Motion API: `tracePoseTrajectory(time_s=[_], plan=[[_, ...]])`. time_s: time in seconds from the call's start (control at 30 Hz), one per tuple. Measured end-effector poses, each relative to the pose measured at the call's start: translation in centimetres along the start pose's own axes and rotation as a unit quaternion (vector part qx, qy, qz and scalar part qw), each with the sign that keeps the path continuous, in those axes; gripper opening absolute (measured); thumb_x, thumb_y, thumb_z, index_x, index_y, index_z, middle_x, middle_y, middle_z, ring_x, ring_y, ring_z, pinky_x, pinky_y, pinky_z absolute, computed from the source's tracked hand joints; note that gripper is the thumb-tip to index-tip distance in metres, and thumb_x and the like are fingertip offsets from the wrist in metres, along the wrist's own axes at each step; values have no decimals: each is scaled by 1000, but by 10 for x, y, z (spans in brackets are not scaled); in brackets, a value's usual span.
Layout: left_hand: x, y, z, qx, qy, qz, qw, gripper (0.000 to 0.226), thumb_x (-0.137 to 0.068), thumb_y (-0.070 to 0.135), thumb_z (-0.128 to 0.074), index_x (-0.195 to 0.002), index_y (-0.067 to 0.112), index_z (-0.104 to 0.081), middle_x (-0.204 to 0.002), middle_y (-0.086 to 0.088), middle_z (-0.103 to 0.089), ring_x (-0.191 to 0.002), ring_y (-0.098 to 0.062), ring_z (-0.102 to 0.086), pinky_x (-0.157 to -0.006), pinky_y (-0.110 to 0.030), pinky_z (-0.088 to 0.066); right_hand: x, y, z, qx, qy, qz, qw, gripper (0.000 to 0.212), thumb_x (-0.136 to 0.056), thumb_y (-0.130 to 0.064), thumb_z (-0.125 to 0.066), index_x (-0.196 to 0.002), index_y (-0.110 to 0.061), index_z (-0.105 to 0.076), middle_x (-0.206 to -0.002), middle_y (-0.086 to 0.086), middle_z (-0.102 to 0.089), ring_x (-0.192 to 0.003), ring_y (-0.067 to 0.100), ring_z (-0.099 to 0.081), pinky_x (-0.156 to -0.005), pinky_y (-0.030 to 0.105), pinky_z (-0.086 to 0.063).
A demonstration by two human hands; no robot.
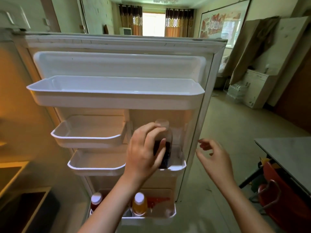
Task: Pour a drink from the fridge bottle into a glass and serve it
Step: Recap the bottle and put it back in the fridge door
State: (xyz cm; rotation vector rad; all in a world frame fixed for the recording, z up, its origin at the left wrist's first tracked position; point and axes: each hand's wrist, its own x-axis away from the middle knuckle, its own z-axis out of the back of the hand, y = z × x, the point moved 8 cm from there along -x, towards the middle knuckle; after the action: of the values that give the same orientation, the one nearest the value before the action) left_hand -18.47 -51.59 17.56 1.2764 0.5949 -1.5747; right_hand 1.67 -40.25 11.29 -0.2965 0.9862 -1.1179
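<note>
Early stage, fetch step only. Open white fridge door point(117, 46) fills the frame centre. Clear plastic bottle with dark drink and pale cap point(165, 145) stands upright in the small white door bin point(178, 165) at centre-right, base in the bin, not lifted out. Left hand point(143, 152) is at the bottle, fingers curled around its left side and front, thumb across the dark part; looks like a grasp closing, though full contact is hard to confirm through blur. Right hand point(213, 155) hangs just right of the door edge, fingers loosely bent, holding nothing. Bottom bin holds an orange-juice bottle with white cap point(139, 206) and a red bottle with white cap point(96, 201), both untouched. No glass visible. Grey table point(289, 152) at right edge. Left to do: lift out, uncap, pour, serve.
</note>
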Motion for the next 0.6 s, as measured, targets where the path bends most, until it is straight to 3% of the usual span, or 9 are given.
tracePoseTrajectory(time_s=[0.1, 0.23, 0.37, 0.5, 0.6], plan=[[-30, 28, 16, -114, 65, -82, 988, 47, -84, 19, -66, -125, 22, -44, -132, 1, -45, -123, -20, -46, -101, -36, -37, -19, 41, -12, -18, -53, -57, 997, 48, -76, -24, -72, -119, -25, -50, -108, -3, -56, -95, 16, -56, -72, 33, -46], [-62, 27, 4, -236, -26, -53, 970, 59, -91, 36, -54, -143, 23, -30, -151, 0, -36, -141, -17, -25, -114, -48, -16, -27, 54, -42, -59, -162, -55, 983, 77, -81, -43, -65, -143, -31, -22, -135, 0, -46, -121, 19, -46, -97, 41, -42], [-73, 24, 11, -281, -30, -12, 959, 51, -90, 43, -51, -137, 24, -46, -133, 0, -55, -129, -16, -41, -115, -47, -14, -29, 51, -56, -93, -201, -29, 975, 73, -87, -45, -54, -145, -38, -9, -145, 0, -40, -128, 20, -42, -102, 43, -39], [-75, 32, 19, -254, -23, 34, 966, 44, -88, 49, -51, -121, 21, -58, -118, 1, -60, -118, -19, -49, -112, -42, -21, -29, 52, -54, -92, -182, 9, 979, 62, -92, -40, -48, -144, -37, -16, -139, -2, -45, -117, 18, -51, -92, 39, -45], [-73, 38, 28, -240, -8, 60, 969, 43, -88, 53, -50, -114, 20, -59, -112, 1, -61, -115, -19, -50, -108, -41, -24, -20, 54, -47, -118, -158, 18, 980, 49, -95, -36, -45, -140, -36, -26, -127, -3, -52, -100, 6, -56, -81, 31, -46]])
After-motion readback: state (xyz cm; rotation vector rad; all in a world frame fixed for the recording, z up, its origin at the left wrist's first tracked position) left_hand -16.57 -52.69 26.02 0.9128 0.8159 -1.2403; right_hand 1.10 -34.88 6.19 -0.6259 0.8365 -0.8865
